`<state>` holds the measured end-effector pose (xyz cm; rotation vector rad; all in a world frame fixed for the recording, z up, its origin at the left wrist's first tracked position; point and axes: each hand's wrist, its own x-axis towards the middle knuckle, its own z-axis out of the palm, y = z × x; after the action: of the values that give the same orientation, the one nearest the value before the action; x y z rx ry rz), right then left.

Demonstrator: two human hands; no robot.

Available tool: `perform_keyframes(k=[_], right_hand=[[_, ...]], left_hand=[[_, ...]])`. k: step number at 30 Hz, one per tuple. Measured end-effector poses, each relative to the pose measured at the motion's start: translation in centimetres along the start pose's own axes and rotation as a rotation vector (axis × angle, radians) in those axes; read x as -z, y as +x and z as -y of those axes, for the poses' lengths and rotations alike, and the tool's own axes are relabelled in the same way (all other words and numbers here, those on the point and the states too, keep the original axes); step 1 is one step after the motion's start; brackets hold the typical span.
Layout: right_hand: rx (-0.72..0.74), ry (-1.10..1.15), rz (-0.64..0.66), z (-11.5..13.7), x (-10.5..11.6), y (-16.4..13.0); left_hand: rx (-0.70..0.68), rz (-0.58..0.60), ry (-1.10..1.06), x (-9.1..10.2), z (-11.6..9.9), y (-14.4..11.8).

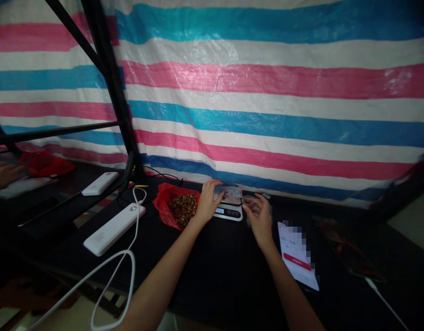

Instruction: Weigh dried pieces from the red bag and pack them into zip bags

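A small white digital scale (236,217) with a lit display sits on the black table. On its platform lies a clear plastic bag (232,191) with a few small brown bits in it. My left hand (209,202) reaches over the scale's left side, thumb and fingers closed on the bag's edge. To the right of the scale, my right hand (260,219) holds a small clear plastic cup (248,201) between thumb and fingers; its contents are hard to make out. Left of my left hand, an open red plastic bag (161,207) contains many small brown pieces (184,208).
A white power bank (111,230) with a looping white cable (133,262) lies at left. A lit phone (296,255) lies at right, near a dark package (349,248). Beyond a black metal post (111,92), another person's hand (7,174) shows.
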<state>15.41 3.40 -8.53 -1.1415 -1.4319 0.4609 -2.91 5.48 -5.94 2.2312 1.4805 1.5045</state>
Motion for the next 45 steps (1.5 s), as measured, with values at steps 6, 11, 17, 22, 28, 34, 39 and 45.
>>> perform_keyframes(k=[6,11,17,22,28,34,39,45], right_hand=[[-0.049,0.06,-0.05,-0.2,0.3,0.4],[-0.02,0.145,-0.002,-0.6,0.6,0.8],[-0.058,0.153,-0.026,-0.3,0.7,0.6],[0.006,0.146,-0.048,0.6,1.2,1.7],[0.231,-0.081,0.107,3.5,2.5,5.6],[0.489,-0.387,0.467,6.9,3.4,8.4],[0.676,-0.651,0.641,9.8,2.5,8.9],[0.791,-0.842,0.576,10.5,1.9,9.2]], left_hand=[[-0.185,0.451,-0.06,-2.6,1.5,5.3],[-0.149,0.613,-0.02,-4.2,1.8,6.6],[0.018,0.464,-0.28,-5.0,1.8,5.1],[0.133,0.468,-0.669,-4.1,0.4,4.1],[0.223,0.551,-0.919,-3.1,-0.7,3.8],[0.231,0.473,-0.917,-2.4,-0.4,4.0],[0.216,0.463,-0.975,-2.6,0.4,4.3],[0.14,0.416,-0.861,-2.8,1.2,5.0]])
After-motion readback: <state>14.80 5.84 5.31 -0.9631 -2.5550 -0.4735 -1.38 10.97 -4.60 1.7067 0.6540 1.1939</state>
